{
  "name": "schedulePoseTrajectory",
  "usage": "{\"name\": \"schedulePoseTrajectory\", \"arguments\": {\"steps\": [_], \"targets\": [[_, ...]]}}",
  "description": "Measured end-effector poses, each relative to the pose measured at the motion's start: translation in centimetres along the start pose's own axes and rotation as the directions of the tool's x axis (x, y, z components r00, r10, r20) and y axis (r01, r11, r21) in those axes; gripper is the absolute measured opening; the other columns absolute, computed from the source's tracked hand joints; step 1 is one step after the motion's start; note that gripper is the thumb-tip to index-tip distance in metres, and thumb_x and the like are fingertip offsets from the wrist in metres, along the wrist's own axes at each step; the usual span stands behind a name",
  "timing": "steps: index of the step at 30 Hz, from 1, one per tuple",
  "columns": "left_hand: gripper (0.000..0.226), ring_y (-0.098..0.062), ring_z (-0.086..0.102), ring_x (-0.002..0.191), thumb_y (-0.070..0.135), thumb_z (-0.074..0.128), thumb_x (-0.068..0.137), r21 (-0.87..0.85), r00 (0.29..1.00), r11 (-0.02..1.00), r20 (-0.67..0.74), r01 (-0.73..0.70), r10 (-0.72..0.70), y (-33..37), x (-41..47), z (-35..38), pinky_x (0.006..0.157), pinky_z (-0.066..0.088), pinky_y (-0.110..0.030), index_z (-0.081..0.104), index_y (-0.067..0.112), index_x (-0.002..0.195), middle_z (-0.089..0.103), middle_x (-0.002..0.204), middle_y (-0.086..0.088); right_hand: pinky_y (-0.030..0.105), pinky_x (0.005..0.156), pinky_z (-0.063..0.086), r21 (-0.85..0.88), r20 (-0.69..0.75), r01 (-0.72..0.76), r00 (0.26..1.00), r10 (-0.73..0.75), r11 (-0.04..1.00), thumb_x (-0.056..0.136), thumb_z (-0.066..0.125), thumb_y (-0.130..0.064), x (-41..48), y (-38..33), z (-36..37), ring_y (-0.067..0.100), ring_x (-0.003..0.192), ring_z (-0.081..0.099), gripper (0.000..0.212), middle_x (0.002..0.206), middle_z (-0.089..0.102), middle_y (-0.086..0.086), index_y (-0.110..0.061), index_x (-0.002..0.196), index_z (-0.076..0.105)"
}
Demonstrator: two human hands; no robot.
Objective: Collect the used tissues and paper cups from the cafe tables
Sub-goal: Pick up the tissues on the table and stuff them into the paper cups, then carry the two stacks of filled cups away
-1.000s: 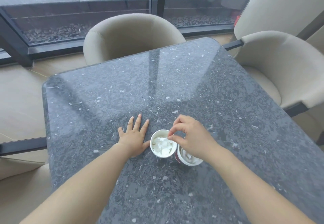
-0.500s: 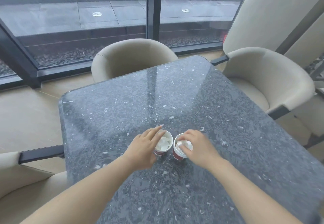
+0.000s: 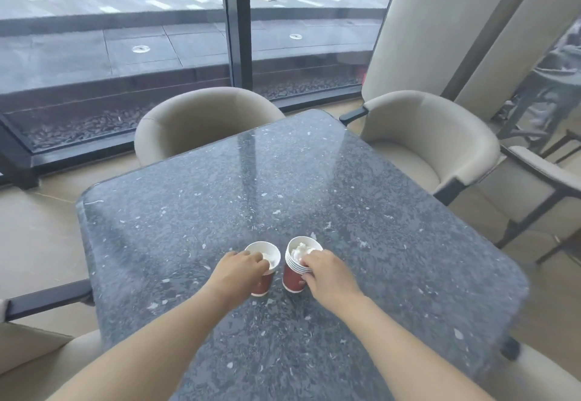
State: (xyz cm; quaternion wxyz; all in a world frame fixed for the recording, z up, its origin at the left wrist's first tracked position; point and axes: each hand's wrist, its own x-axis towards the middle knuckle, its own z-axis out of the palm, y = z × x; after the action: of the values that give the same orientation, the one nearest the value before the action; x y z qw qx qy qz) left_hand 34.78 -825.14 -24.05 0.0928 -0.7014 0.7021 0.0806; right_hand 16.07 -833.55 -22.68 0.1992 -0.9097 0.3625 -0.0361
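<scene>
Just on the 6 o'clock side of the middle of the dark speckled table, two red paper cups stand upright side by side, close but not touching. The left cup is a single one with a bit of white tissue stuffed in it. The left hand comes in over its 7 o'clock side, fingers curled over the rim and dipping inside, gripping the cup as far as I can see. At its 3 o'clock is a stack of cups, several white rims nested, with crumpled tissue poking out the top. The right hand holds that stack from its 4 o'clock side, fingertips curled on the rims, thumb pressed on the red wall lower down. A beige chair sits at the table's 12 o'clock, a second chair at 2 o'clock, with a big window behind.
</scene>
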Motion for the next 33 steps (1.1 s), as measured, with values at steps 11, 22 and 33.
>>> {"name": "schedulePoseTrajectory", "arguments": {"steps": [11, 22, 33], "targets": [[0.024, -0.02, 0.051, 0.106, 0.025, 0.042, 0.094, -0.064, 0.991, 0.993, -0.102, -0.095, 0.088, 9.1, -11.3, -5.4, 0.078, 0.04, -0.032, 0.055, 0.023, 0.114, 0.055, 0.114, 0.004, 0.031, 0.082, 0.046, 0.107, -0.174, 0.096, 0.982, -0.076, 0.99, 0.082, 0.063, -0.015, -13.4, -1.0, -3.1, 0.02, 0.099, 0.054, 0.019, 0.103, 0.065, 0.001, -0.014, 0.101, 0.064], [0.029, -0.021, 0.057, 0.102, 0.025, 0.056, 0.087, -0.232, 0.963, 0.972, -0.266, -0.035, -0.029, 16.5, -21.7, -5.7, 0.076, 0.046, -0.033, 0.059, 0.028, 0.116, 0.06, 0.112, 0.008, 0.022, 0.089, 0.038, 0.202, -0.312, 0.126, 0.948, -0.058, 0.971, 0.078, 0.068, -0.007, -26.1, -4.7, -3.3, 0.023, 0.101, 0.058, 0.029, 0.107, 0.067, 0.004, -0.012, 0.107, 0.067], [0.028, -0.021, 0.064, 0.084, 0.009, 0.068, 0.077, -0.455, 0.871, 0.857, -0.49, -0.241, -0.015, 26.4, -33.2, -7.1, 0.062, 0.048, -0.03, 0.07, 0.026, 0.099, 0.068, 0.1, 0.008, 0.01, 0.082, 0.036, 0.228, -0.573, 0.025, 0.812, 0.113, 0.973, 0.069, 0.076, -0.002, -44.5, -10.0, -4.2, 0.016, 0.087, 0.06, 0.031, 0.09, 0.069, -0.002, -0.015, 0.097, 0.071]]}}
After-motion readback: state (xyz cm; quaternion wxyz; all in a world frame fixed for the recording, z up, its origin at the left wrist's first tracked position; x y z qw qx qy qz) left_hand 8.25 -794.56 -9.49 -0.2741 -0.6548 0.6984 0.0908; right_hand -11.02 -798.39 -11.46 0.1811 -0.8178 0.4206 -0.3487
